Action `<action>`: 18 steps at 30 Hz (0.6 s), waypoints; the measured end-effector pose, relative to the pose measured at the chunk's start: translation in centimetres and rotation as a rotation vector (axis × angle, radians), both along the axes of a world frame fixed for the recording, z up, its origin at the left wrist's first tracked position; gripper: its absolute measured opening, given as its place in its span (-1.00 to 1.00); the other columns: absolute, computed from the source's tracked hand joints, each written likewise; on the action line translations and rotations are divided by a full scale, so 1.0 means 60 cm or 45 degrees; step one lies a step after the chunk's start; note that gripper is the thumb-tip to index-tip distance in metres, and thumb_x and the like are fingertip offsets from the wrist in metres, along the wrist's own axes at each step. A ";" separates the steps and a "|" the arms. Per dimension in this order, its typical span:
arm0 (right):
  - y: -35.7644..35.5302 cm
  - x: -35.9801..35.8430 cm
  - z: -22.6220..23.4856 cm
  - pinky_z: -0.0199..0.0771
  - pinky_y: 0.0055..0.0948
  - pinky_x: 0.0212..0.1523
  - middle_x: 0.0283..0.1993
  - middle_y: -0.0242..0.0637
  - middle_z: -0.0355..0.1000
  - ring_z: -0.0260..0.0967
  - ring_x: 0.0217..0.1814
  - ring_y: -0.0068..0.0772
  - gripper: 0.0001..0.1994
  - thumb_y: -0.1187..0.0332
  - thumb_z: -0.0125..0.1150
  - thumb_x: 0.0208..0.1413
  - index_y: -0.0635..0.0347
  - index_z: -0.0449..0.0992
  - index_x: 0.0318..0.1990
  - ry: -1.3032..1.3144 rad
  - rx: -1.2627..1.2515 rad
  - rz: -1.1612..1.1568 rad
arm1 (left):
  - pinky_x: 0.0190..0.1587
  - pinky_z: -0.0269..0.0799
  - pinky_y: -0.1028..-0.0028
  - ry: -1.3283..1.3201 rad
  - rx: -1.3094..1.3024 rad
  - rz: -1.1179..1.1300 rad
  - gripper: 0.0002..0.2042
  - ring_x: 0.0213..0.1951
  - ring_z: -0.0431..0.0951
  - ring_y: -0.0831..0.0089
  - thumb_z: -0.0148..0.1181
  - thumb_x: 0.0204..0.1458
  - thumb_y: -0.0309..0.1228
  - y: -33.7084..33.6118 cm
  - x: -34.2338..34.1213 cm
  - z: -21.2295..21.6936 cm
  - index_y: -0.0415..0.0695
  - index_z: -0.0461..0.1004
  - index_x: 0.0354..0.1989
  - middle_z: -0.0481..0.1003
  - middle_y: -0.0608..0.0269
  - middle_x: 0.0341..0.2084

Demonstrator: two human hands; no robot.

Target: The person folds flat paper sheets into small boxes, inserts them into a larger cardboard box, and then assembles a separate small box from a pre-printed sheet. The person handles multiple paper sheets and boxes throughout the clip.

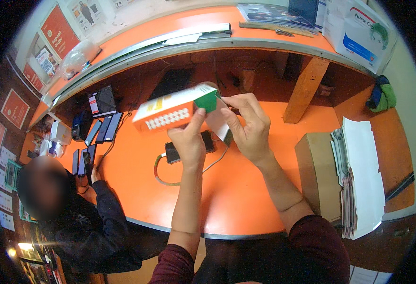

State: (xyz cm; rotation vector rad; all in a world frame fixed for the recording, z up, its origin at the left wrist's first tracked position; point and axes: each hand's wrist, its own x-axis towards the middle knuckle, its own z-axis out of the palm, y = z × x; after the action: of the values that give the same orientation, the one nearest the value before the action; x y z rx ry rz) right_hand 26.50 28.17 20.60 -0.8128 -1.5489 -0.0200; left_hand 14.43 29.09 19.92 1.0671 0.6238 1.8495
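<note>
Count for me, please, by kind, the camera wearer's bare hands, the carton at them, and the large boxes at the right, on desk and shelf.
Bare hands, left hand and right hand: 2
Orange, white and green carton: 1
Brown cardboard box: 1
White box: 1
Total: 5

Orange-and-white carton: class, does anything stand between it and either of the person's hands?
Nothing visible does: the left hand holds the orange-and-white carton directly, and the right hand is at its end flap.
</note>
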 end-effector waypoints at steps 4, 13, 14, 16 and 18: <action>0.001 0.007 0.003 0.36 -0.50 -0.36 -0.37 -0.23 0.33 0.33 -0.36 -0.40 -0.95 0.52 0.13 -0.01 0.30 0.47 -0.38 0.086 -0.056 0.016 | -0.17 0.36 0.53 0.052 0.019 0.090 -0.71 -0.27 0.43 0.53 0.22 -0.15 -0.60 -0.012 0.032 -0.014 -0.25 0.36 -0.20 0.42 0.26 -0.30; 0.007 -0.001 -0.004 0.31 -0.37 -0.38 -0.41 -0.24 0.30 0.29 -0.37 -0.26 -0.94 0.51 0.20 -0.15 0.27 0.45 -0.48 0.100 0.021 -0.011 | -0.08 0.33 0.49 -0.186 -0.124 -0.294 -0.68 -0.14 0.38 0.49 0.15 -0.04 -0.56 0.009 0.026 -0.053 -0.17 0.31 -0.08 0.37 0.29 -0.23; 0.008 0.000 -0.004 0.30 -0.36 -0.37 -0.41 -0.25 0.29 0.28 -0.36 -0.26 -0.94 0.50 0.20 -0.16 0.26 0.46 -0.49 0.124 -0.011 -0.012 | -0.05 0.33 0.47 -0.233 -0.126 -0.314 -0.70 -0.13 0.38 0.47 0.13 -0.01 -0.53 0.016 0.024 -0.062 -0.18 0.30 -0.07 0.37 0.27 -0.21; 0.007 0.001 -0.004 0.28 -0.34 -0.34 -0.42 -0.26 0.28 0.27 -0.35 -0.25 -0.94 0.48 0.22 -0.17 0.24 0.47 -0.49 0.132 -0.089 -0.015 | 0.08 0.26 0.39 -0.241 -0.102 -0.352 -0.70 -0.05 0.34 0.41 0.05 0.08 -0.38 0.030 0.022 -0.081 -0.16 0.26 -0.02 0.32 0.22 -0.11; 0.006 0.001 -0.004 0.26 -0.43 -0.35 -0.42 -0.30 0.29 0.25 -0.36 -0.35 -0.96 0.52 0.22 -0.15 0.26 0.48 -0.50 0.041 -0.088 -0.011 | 0.12 0.21 0.36 -0.259 -0.043 -0.467 -0.68 -0.01 0.32 0.39 0.00 0.11 -0.32 0.045 0.024 -0.098 -0.16 0.24 0.01 0.30 0.19 -0.07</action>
State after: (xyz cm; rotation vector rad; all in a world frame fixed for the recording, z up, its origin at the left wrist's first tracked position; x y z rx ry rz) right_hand 26.54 28.53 20.36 -0.8703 -1.5227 0.0407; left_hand 15.88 31.76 14.07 0.8895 0.3133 1.5934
